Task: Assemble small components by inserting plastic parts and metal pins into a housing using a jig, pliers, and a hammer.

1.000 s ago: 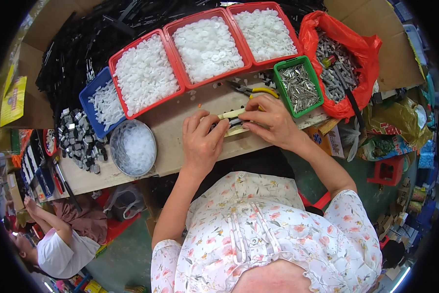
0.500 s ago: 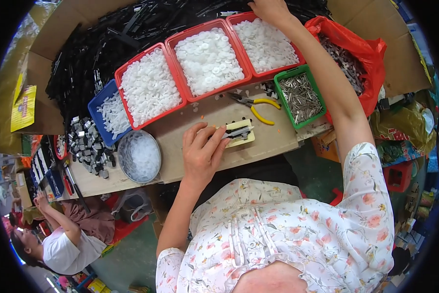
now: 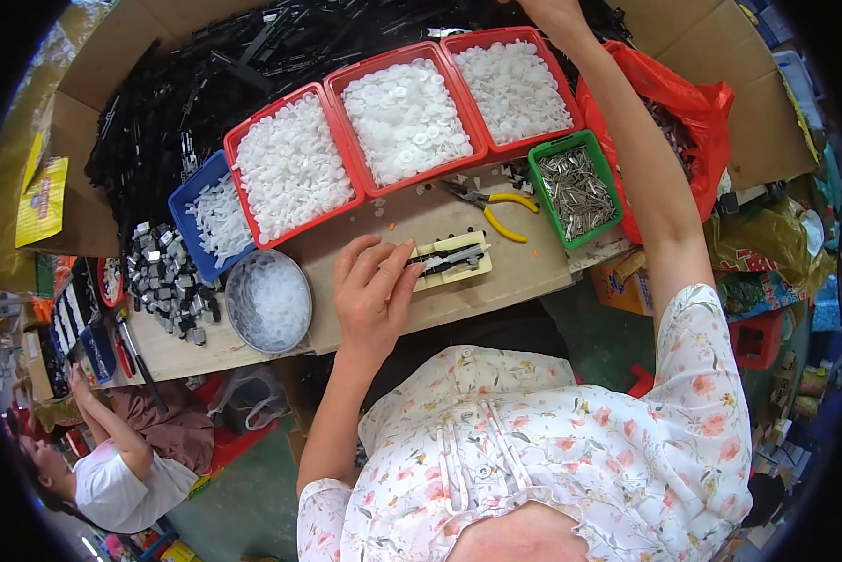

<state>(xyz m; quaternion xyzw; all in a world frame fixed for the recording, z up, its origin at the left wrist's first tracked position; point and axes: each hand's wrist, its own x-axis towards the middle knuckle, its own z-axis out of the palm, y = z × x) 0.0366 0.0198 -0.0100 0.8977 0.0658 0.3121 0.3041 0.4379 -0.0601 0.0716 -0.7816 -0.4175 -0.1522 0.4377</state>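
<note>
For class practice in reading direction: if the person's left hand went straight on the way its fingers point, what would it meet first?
The left hand would probably meet the cream block first; it sits at the block's left end, though exact depth is unclear.

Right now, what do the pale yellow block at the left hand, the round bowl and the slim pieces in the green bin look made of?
Pale yellow block: probably plastic, matte; even, opaque colour, though painted wood isn't excluded.
Round bowl: likely metal, dull grey with a soft sheen on its wall.
Slim pieces: apparently bare metal, shiny; silvery glints.
</note>
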